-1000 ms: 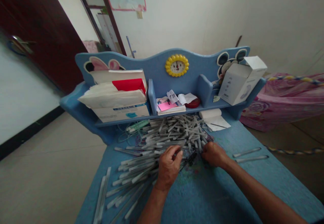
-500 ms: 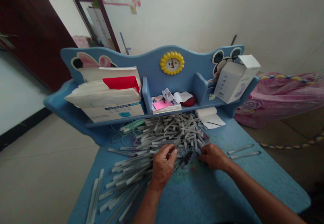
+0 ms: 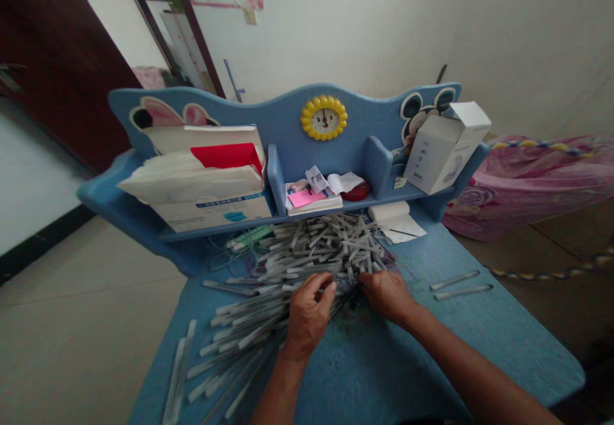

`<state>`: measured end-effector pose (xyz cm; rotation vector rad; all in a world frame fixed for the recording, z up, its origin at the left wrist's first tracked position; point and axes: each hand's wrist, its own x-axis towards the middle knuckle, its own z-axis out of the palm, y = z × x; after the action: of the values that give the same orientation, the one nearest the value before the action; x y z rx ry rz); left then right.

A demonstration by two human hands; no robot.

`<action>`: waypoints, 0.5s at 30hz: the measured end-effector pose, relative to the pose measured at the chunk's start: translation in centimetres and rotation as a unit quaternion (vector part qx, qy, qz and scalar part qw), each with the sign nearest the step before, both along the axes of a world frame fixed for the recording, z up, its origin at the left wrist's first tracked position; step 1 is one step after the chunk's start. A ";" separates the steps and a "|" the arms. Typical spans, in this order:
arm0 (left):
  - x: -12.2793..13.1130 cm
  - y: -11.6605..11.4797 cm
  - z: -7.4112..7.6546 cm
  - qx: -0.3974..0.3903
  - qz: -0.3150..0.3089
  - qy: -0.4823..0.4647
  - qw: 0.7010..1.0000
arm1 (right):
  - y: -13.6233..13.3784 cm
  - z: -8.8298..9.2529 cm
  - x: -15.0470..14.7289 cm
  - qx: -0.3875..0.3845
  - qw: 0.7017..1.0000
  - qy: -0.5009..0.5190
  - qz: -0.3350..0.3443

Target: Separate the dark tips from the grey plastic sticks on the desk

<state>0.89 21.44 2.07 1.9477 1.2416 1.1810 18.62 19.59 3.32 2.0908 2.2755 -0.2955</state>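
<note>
a pale wall fills the back of the room, and a dark red door on the left is cut off. in front is a blue desk, its top smudged with colours. a blue shelf stands along the far side.

the left arm comes up from the bottom, and the right arm slants in from the lower right. the left hand is bent, thumb and first finger curled toward each other; you cannot tell if they pinch anything. the right hand is curled too, knuckles up, pointing at the left one. its fingertips are hard to see, so you cannot tell what they hold.

the big pile of thin pens lies past the hands, just before the shelf, and spreads left. the left hand hides some. small black bits between the hands look blurry.
</note>
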 end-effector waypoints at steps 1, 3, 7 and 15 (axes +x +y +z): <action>0.0 0.0 0.0 0.000 -0.001 -0.001 1.000 | 0.0 0.0 0.0 0.007 1.000 0.007 0.000; 0.0 -0.1 0.1 0.000 -0.002 -0.003 1.000 | -0.1 0.0 0.2 0.034 0.998 0.050 -0.006; 0.1 -0.2 0.0 -0.004 -0.006 -0.008 1.000 | -0.6 0.2 0.4 0.081 0.955 0.281 -0.045; 0.2 -0.7 0.5 -0.005 -0.024 0.006 1.000 | -1.1 1.3 -0.5 0.026 0.712 0.692 -0.115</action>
<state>1.14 20.77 2.59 1.9704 1.1969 1.1384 18.08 18.44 4.66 2.4786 2.2873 -2.5712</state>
